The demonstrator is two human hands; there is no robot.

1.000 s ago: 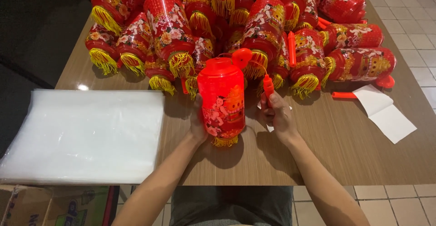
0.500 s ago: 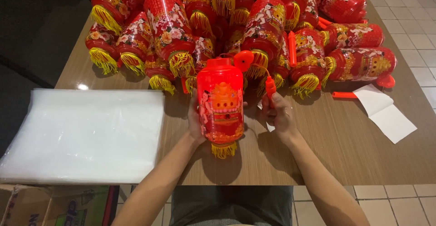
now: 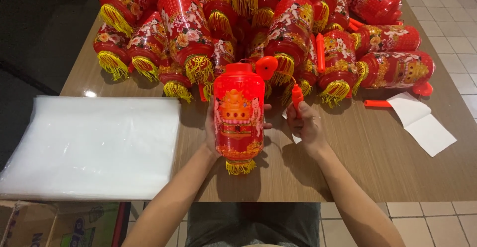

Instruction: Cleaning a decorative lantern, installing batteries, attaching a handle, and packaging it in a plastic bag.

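Observation:
My left hand (image 3: 212,128) grips a red plastic lantern (image 3: 238,113) with a yellow fringe at its bottom, held upright above the wooden table (image 3: 387,157); its fingertips show at the lantern's right side. A round red cap (image 3: 266,66) sticks out at the lantern's top right. My right hand (image 3: 305,125) is closed around an orange-red handle stick (image 3: 297,96), just to the right of the lantern. A thin wire seems to link the stick to the lantern top.
A big heap of red lanterns with yellow fringes (image 3: 258,28) fills the far half of the table. A stack of clear plastic bags (image 3: 94,145) lies at the left. White paper (image 3: 422,123) and a loose orange stick (image 3: 377,103) lie right. A cardboard box (image 3: 54,224) sits below.
The lantern has been turned and raised more upright, now showing a printed picture side, with its fringe hanging lower. My right hand stays beside it holding the stick.

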